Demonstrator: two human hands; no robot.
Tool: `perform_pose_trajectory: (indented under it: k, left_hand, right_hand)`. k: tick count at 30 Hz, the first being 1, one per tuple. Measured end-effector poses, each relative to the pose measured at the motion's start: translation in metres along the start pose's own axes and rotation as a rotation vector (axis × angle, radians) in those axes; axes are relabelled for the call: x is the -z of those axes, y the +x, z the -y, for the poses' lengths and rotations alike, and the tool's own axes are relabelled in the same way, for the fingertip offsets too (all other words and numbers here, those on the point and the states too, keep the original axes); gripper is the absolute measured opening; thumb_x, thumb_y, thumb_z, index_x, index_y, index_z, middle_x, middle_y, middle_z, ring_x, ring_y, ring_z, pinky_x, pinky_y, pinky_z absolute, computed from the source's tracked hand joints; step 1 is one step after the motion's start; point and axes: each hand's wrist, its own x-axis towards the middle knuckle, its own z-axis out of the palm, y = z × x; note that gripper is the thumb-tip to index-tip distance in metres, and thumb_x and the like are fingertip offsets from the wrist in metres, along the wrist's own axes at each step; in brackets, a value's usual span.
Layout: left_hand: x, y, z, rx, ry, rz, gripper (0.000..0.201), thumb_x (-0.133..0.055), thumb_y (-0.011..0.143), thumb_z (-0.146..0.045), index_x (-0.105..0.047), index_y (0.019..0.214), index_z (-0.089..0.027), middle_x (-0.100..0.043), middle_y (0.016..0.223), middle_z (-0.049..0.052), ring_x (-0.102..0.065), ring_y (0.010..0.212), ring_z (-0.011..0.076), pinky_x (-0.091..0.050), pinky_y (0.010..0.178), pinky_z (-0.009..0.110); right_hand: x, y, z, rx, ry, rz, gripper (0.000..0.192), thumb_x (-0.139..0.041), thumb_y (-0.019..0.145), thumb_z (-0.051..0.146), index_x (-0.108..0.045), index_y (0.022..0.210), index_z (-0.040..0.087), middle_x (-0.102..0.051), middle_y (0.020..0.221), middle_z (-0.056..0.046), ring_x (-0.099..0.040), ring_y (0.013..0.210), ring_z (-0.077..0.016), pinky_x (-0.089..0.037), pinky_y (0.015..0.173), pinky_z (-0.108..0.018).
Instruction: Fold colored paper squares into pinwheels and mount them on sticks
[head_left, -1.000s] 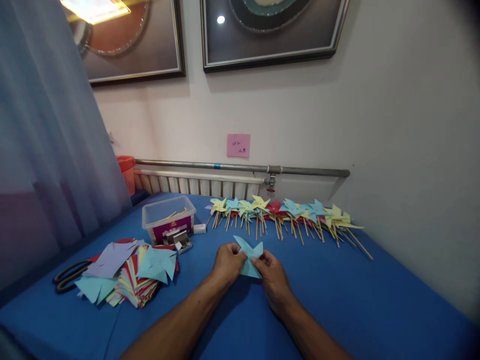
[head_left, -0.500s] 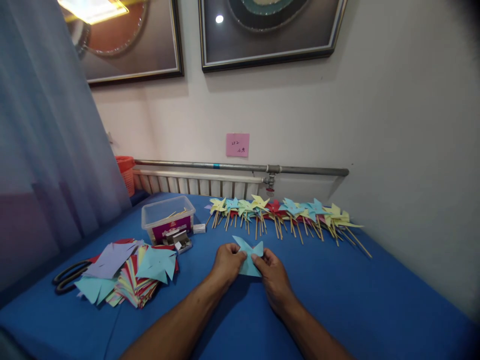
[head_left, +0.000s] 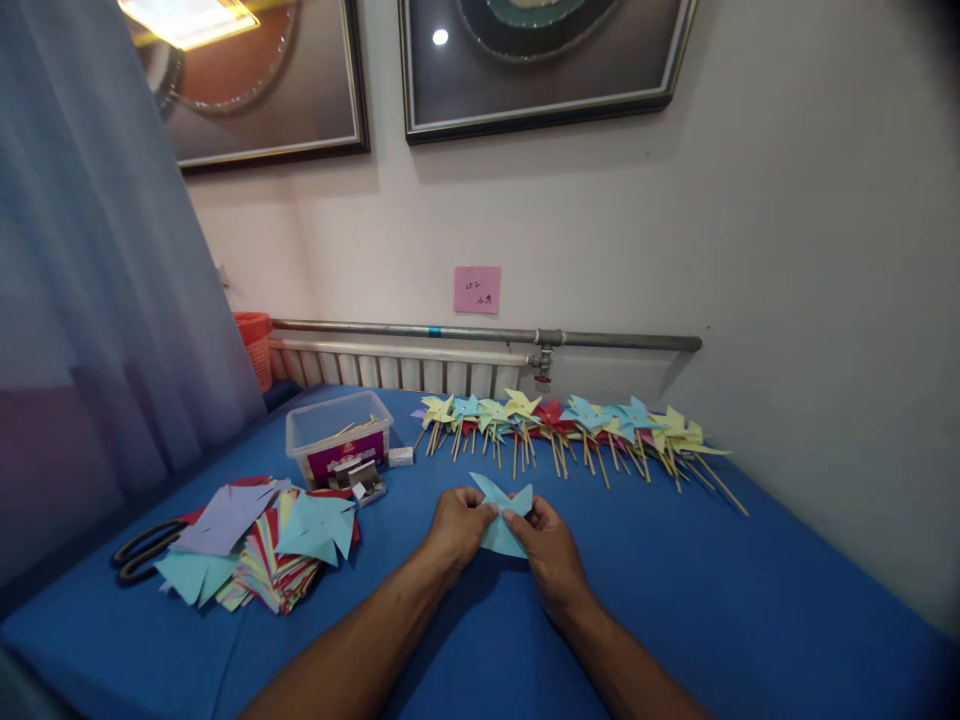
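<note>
Blue tabletop (head_left: 712, 610) against a pale wall (head_left: 787, 240): light-blue cut paper (head_left: 502, 541) held by two bare hands above its middle.
The left hand (head_left: 459, 522) and right hand (head_left: 553, 550) each pinch the paper between thumb and fingers, thumbs near its centre. A folded point could spring open if either thumb eased off; uneven pulling could tear the paper. Pinwheels (head_left: 550, 416) lie in a row along the far edge; a pile of cut sheets (head_left: 279, 560) lies toward the left edge, a plastic tub (head_left: 337, 428) beyond it toward the far left corner. Compared with the frame half a second earlier, both pinches are unchanged; hands, paper and surroundings appear slightly farther right, probably from a small camera movement.
</note>
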Motion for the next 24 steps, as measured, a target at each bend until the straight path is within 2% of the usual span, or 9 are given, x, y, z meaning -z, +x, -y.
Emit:
perform_pose_trajectory:
  k: [12, 20, 24]
  left_hand:
    - [-0.0008, -0.0036, -0.0030, 0.033, -0.036, 0.030, 0.031, -0.079, 0.064, -0.014, -0.051, 0.052, -0.017, -0.046, 0.043, -0.007, -0.035, 0.040, 0.0058, -0.025, 0.044, 0.021]
    - [0.0006, -0.0062, -0.0031, 0.058, -0.117, 0.098, 0.029, -0.080, 0.066, -0.030, -0.056, 0.056, -0.016, -0.051, 0.048, -0.004, -0.040, 0.044, 0.0074, -0.031, 0.047, 0.022]
    - [0.0016, -0.0047, -0.0020, 0.054, -0.057, 0.085, 0.029, -0.083, 0.060, -0.026, -0.055, 0.055, -0.016, -0.052, 0.047, -0.004, -0.041, 0.045, 0.0077, -0.030, 0.046, 0.021]
  right_hand:
    - [0.0010, 0.0031, -0.0037, 0.010, -0.049, -0.038, 0.048, -0.090, 0.054, 0.045, -0.068, 0.088, 0.021, -0.072, 0.070, 0.000, -0.063, 0.060, -0.0201, -0.048, 0.059, -0.031]
    - [0.0032, 0.0030, -0.0022, 0.041, -0.082, -0.069, 0.046, -0.088, 0.057, 0.044, -0.069, 0.090, 0.020, -0.071, 0.070, 0.000, -0.063, 0.064, -0.0196, -0.047, 0.061, -0.030]
    - [0.0032, 0.0013, 0.0005, 0.035, -0.101, -0.047, 0.044, -0.088, 0.059, 0.044, -0.068, 0.090, 0.020, -0.071, 0.070, 0.000, -0.062, 0.062, -0.0195, -0.045, 0.058, -0.029]
